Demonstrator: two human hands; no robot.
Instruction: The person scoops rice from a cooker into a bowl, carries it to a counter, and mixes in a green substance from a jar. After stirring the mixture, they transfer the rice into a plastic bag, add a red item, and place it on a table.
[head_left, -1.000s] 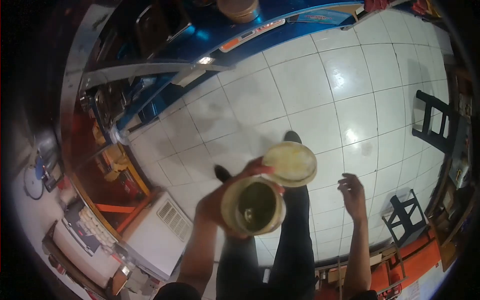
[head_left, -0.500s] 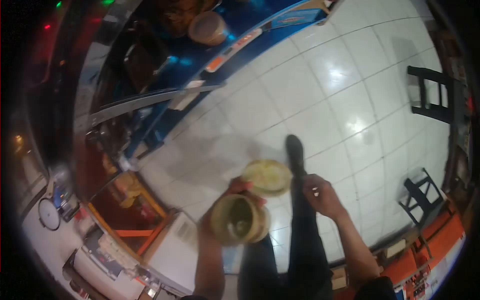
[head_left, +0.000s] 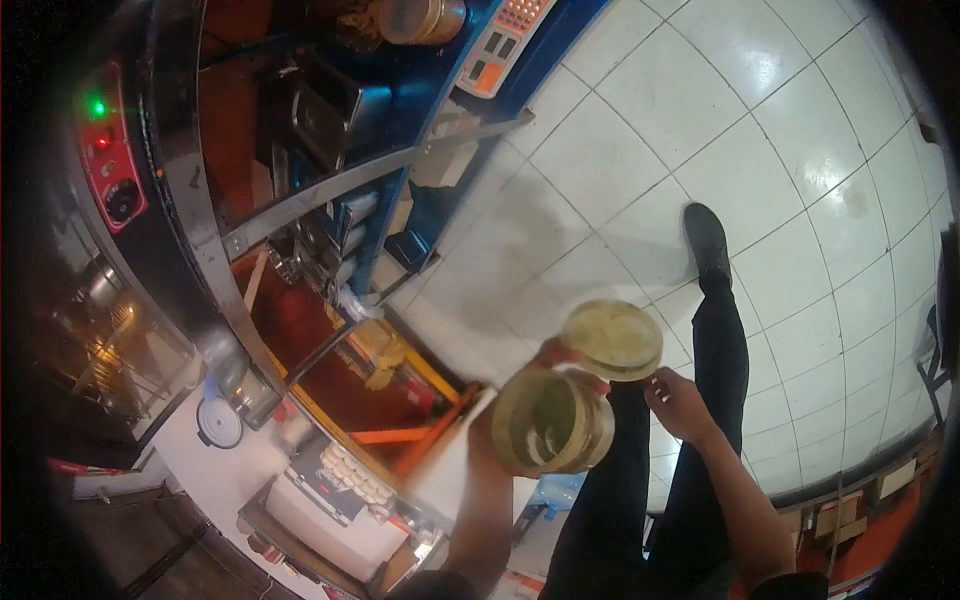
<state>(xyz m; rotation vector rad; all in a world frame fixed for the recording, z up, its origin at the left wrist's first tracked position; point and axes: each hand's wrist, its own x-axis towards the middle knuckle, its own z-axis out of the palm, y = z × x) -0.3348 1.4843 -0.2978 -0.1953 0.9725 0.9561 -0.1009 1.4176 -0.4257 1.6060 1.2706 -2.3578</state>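
My left hand (head_left: 556,354) is closed round a round, pale yellowish plastic tub (head_left: 597,432), its fingers showing behind the far rim. The tub is tilted with its mouth toward me, and its inside looks greenish and mostly bare. Just beyond those fingers is a round pale lid (head_left: 612,338), overlapping the left fingertips in this view. My right hand (head_left: 682,404) has its fingers curled in a pinch at the lid's near right edge.
Left stands a metal-framed counter with a red control panel (head_left: 112,150) and a reddish-brown, yellow-edged case (head_left: 300,310). A scale (head_left: 505,45) sits on the blue counter. White floor tiles (head_left: 790,130) and my shoe (head_left: 706,235) lie ahead.
My right hand has come in from the right to the lid's edge. The tub stays in my left hand. The view has swung left, so everything appears further right.
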